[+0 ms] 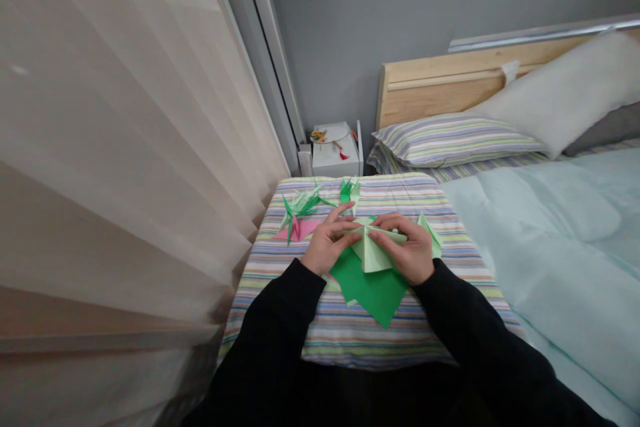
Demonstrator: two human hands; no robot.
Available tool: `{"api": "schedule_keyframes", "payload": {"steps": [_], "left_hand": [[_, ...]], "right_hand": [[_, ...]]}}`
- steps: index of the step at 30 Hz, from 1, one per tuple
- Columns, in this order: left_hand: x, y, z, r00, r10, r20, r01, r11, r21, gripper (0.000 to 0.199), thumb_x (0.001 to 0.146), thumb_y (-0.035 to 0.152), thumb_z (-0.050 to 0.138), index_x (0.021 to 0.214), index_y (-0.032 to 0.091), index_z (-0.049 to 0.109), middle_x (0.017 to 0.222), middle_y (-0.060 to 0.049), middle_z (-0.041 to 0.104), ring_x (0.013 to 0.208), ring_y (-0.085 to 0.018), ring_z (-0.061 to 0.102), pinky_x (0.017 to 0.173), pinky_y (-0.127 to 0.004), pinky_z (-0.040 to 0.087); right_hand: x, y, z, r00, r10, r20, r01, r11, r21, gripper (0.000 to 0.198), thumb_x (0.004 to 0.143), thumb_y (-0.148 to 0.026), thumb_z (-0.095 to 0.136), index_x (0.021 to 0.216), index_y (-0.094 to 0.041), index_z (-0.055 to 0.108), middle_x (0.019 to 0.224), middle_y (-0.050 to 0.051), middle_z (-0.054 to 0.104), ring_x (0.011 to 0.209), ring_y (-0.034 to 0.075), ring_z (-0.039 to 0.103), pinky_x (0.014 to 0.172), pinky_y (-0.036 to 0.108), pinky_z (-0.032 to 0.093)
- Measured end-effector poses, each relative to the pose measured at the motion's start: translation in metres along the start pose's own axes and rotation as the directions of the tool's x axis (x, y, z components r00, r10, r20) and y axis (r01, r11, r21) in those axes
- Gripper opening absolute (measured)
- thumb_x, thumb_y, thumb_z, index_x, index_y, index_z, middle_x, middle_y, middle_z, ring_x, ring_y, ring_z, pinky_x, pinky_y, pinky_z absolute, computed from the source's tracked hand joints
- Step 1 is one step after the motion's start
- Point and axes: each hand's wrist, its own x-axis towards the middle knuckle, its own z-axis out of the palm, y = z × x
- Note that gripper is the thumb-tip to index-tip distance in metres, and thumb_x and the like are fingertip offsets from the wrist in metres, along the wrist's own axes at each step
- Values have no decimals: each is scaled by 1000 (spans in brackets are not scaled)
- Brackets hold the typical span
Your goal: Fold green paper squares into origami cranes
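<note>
Between my two hands is a light green sheet of origami paper (371,255), creased and partly folded, held above the table. My left hand (330,238) pinches its left side between thumb and fingers. My right hand (407,247) grips its right side, the thumb lying on the front face. Below it lies a dark green paper sheet (379,298), turned cornerwise toward me and partly covered. Beside my right hand stands another light green folded paper (431,235).
Folded green paper cranes (303,203) and a pink paper piece (301,230) lie at the table's back left. Another green folded piece (350,193) is at the back middle. A striped cloth (280,300) covers the table. A curtain (150,147) hangs left; a bed (560,233) stands right.
</note>
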Motion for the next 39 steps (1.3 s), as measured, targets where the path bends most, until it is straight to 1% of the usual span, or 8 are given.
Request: {"api": "schedule_keyframes", "payload": {"steps": [3, 7, 10, 15, 18, 23, 29, 39], "left_hand": [[0, 0, 2, 999, 0, 45, 1, 1000, -24, 21, 81, 40, 79, 89, 22, 85, 126, -12, 74, 124, -31, 64, 113, -46, 44], [-2, 1, 4, 988, -148, 51, 151, 987, -60, 29, 78, 46, 79, 84, 18, 84, 84, -10, 80, 88, -28, 74, 85, -40, 58], [-4, 3, 4, 986, -165, 27, 167, 982, -90, 33, 79, 48, 77, 83, 15, 82, 79, -8, 79, 76, -23, 72, 73, -34, 56], [-4, 4, 6, 962, -244, 126, 266, 939, -218, 38, 70, 45, 86, 87, 13, 74, 73, -4, 75, 63, -17, 67, 61, -26, 49], [-4, 2, 8, 965, -256, 61, 263, 939, -219, 37, 70, 44, 86, 80, 15, 67, 64, 0, 70, 55, -13, 61, 55, -22, 42], [-3, 3, 7, 973, -223, 65, 232, 944, -234, 33, 73, 42, 84, 83, 15, 68, 71, -2, 72, 63, -15, 65, 62, -25, 47], [0, 3, 3, 984, -41, -173, 37, 999, -25, 16, 76, 31, 79, 75, 16, 74, 80, -5, 74, 78, -19, 66, 76, -30, 51], [-1, 6, 6, 991, -28, -127, 24, 999, -31, 15, 75, 30, 82, 77, 17, 76, 80, -5, 72, 75, -17, 65, 72, -30, 52]], "right_hand": [[0, 0, 1, 1000, 19, -7, -19, 1000, 20, 14, 86, -24, 78, 78, -23, 66, 83, 2, 73, 81, 20, 69, 78, 36, 54], [-1, 1, 3, 996, 78, 41, -77, 997, -29, 17, 82, -29, 81, 85, -23, 66, 83, 2, 71, 80, 21, 67, 76, 36, 53], [-2, 4, 6, 982, 187, -8, -188, 981, -42, 27, 79, -33, 84, 93, -24, 63, 87, 2, 69, 80, 21, 66, 74, 35, 53], [-3, 5, 8, 966, 259, 1, -259, 965, 40, 36, 76, -32, 85, 102, -24, 62, 94, 4, 71, 85, 21, 70, 78, 36, 55], [-2, 5, 7, 952, 307, 12, -307, 948, 89, 38, 77, -33, 84, 107, -24, 63, 88, 3, 74, 82, 22, 72, 74, 35, 55], [-2, 9, 4, 906, 419, -54, -406, 900, 158, 38, 73, -38, 87, 99, -23, 65, 82, 3, 76, 74, 21, 72, 65, 32, 51], [-2, 11, 5, 925, 379, 12, -379, 924, 59, 21, 76, -38, 84, 83, -22, 72, 79, 3, 75, 74, 20, 70, 71, 34, 53], [1, 5, 4, 934, 309, 181, -308, 951, -32, 18, 88, -36, 72, 81, -20, 73, 79, 3, 75, 77, 21, 68, 74, 34, 51]]}}
